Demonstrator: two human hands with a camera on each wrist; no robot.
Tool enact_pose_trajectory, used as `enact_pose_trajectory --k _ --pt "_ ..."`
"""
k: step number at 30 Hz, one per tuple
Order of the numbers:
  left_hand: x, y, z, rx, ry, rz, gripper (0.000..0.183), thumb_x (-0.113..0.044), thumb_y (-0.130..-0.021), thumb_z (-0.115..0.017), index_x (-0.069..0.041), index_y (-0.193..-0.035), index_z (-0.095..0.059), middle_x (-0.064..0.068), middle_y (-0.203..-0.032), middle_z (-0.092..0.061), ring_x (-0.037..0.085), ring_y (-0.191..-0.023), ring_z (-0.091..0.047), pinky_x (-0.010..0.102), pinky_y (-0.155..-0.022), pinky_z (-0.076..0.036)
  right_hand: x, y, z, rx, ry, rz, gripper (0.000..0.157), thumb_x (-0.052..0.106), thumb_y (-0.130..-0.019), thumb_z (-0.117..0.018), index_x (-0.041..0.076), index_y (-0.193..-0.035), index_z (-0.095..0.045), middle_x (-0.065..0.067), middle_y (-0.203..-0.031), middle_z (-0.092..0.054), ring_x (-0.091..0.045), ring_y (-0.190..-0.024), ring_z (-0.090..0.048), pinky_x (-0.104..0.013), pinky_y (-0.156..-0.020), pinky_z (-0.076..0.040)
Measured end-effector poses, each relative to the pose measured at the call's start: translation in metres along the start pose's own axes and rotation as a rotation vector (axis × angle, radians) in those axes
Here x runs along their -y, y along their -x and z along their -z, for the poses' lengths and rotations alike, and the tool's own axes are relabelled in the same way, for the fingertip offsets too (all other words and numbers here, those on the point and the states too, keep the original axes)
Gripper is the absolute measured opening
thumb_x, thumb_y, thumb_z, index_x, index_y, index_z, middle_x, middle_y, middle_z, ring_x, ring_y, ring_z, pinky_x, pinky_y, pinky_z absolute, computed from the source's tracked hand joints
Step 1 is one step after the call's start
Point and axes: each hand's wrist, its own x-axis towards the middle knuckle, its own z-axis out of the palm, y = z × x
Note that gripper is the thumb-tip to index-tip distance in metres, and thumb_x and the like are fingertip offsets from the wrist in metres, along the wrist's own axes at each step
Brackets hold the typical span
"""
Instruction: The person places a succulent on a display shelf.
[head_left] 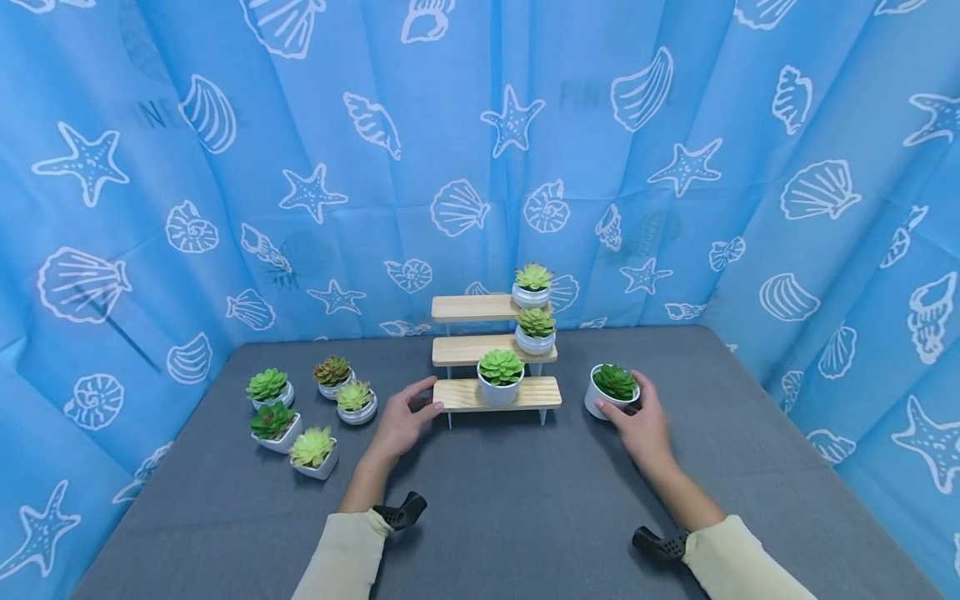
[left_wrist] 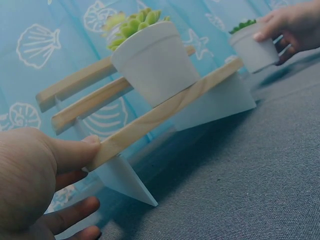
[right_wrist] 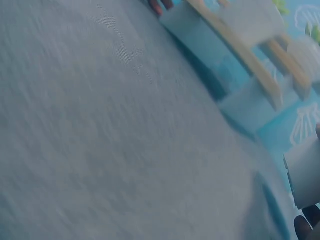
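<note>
A three-tier wooden display stand (head_left: 465,395) with clear supports stands at the middle back. My left hand (head_left: 402,423) grips the left end of its lowest board, the thumb (left_wrist: 75,152) at the board's corner. On that board sits a round white pot with a bright green succulent (head_left: 500,377), right of its left end. My right hand (head_left: 647,427) holds a white pot with a dark green succulent (head_left: 613,389) by its sides, right of the stand. In the left wrist view this pot hangs above its shadow on the cloth.
Potted pale green succulents stand at the right ends of the top board (head_left: 532,287) and middle board (head_left: 536,331). Several more potted succulents (head_left: 315,454) cluster on the grey cloth (head_left: 510,517) at left. A blue shell-print curtain (head_left: 465,150) hangs behind.
</note>
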Motion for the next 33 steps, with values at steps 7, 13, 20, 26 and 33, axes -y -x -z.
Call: enact_pose_trajectory --k 7,13,20,26,33 --pt "0.000 0.001 0.000 0.001 0.001 -0.005 0.050 -0.014 -0.093 -0.067 -0.010 -0.141 -0.052 0.014 -0.139 -0.051 0.031 -0.118 -0.055 0.047 -0.089 -0.049 0.015 0.015 -0.009 0.005 -0.081 0.077 0.079 0.010 -0.087 -0.075 0.000 -0.149 -0.028 -0.024 -0.143 -0.040 -0.034 -0.129 -0.042 -0.047 -0.102 -0.038" --pt "0.000 0.001 0.000 0.002 0.004 -0.003 0.050 -0.014 -0.093 -0.067 -0.010 -0.141 -0.052 0.015 -0.140 -0.051 0.032 -0.118 -0.055 0.047 -0.088 -0.049 0.023 0.020 -0.018 -0.007 -0.111 0.176 0.078 0.003 -0.082 -0.077 -0.002 -0.146 -0.033 -0.025 -0.137 -0.047 -0.031 -0.118 -0.050 -0.021 -0.089 -0.042" --pt "0.001 -0.001 0.000 -0.003 0.000 0.009 0.051 -0.016 -0.093 -0.068 -0.012 -0.142 -0.052 0.013 -0.141 -0.050 0.031 -0.119 -0.054 0.047 -0.089 -0.049 0.027 0.017 -0.025 -0.020 -0.116 0.209 0.079 0.005 -0.082 -0.078 0.000 -0.147 -0.033 -0.023 -0.134 -0.049 -0.032 -0.115 -0.053 -0.043 -0.093 -0.045" --pt "0.002 -0.001 0.001 -0.002 0.006 0.007 0.051 -0.016 -0.093 -0.068 -0.011 -0.141 -0.052 0.013 -0.141 -0.050 0.031 -0.119 -0.054 0.048 -0.091 -0.048 0.032 0.015 -0.030 -0.012 -0.143 0.244 0.078 0.003 -0.082 -0.078 -0.002 -0.146 -0.034 -0.024 -0.133 -0.050 -0.032 -0.116 -0.052 -0.046 -0.094 -0.043" --pt "0.003 -0.001 0.000 0.003 0.010 0.005 0.052 -0.017 -0.092 -0.068 -0.010 -0.141 -0.052 0.014 -0.142 -0.049 0.032 -0.120 -0.054 0.048 -0.091 -0.048 0.036 0.014 -0.041 0.046 -0.162 0.241 0.078 0.003 -0.081 -0.079 -0.002 -0.144 -0.035 -0.023 -0.132 -0.052 -0.030 -0.117 -0.053 -0.044 -0.095 -0.044"
